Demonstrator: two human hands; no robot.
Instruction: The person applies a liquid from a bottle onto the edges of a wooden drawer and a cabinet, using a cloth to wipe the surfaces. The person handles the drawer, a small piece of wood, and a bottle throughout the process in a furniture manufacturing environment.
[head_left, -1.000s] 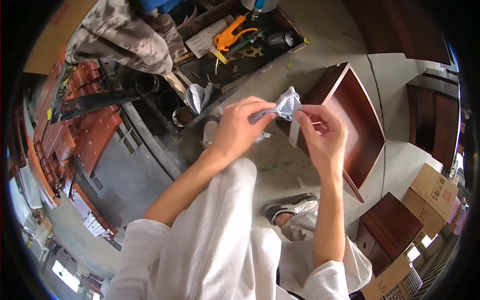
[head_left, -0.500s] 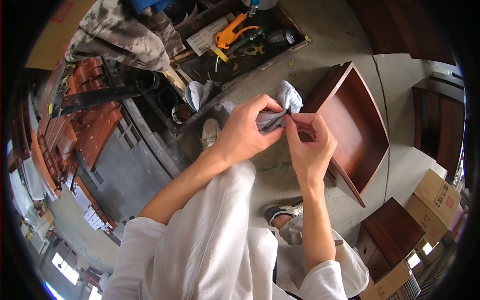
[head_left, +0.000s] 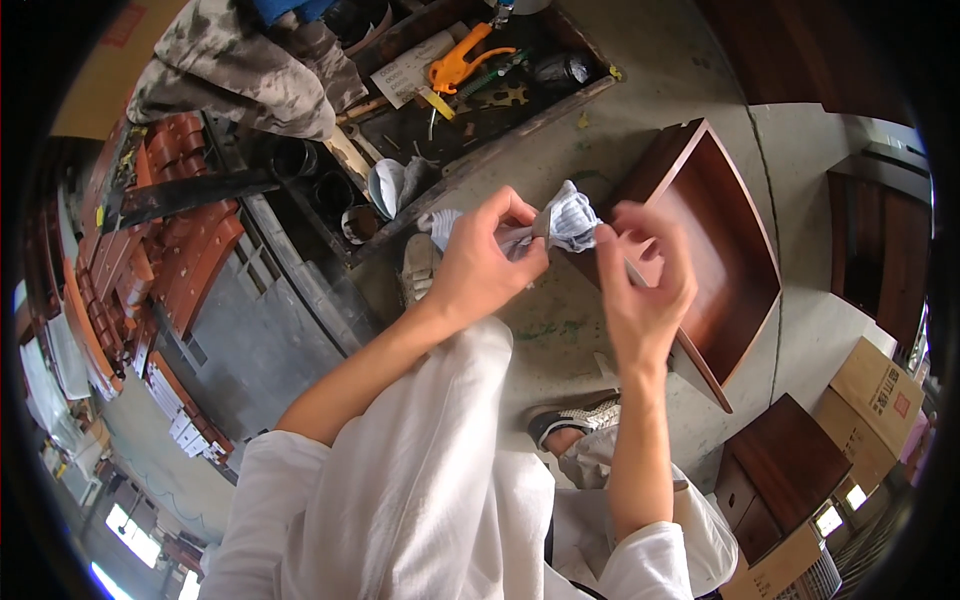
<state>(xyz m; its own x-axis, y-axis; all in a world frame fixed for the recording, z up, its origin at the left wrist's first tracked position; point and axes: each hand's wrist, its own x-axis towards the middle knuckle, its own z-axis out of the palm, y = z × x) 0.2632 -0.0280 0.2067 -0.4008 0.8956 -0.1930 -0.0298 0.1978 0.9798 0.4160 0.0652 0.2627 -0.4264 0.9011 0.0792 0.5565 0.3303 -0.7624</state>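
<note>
A bunched white-and-grey cloth with ribbed folds is pinched between the thumb and fingers of my left hand. A narrow dark grey band crosses it at the fingertips, and its gathered end puffs out to the right. The cloth's other end shows behind my left hand. My right hand is beside the puffed end, thumb and index finger apart, its fingers partly blurred by motion. I see nothing held in it. Behind my right hand, a reddish-brown wooden drawer lies on the concrete floor.
An open tool tray ahead holds an orange air blow gun and several small tools. Camouflage fabric drapes at its left. Rust-red wooden pieces lie far left. A small wooden cabinet and cardboard boxes stand right.
My right hand has come off the cloth and moved slightly right, its pinch opened. The dark band now shows around the cloth. My left hand still grips it, shifted slightly left.
</note>
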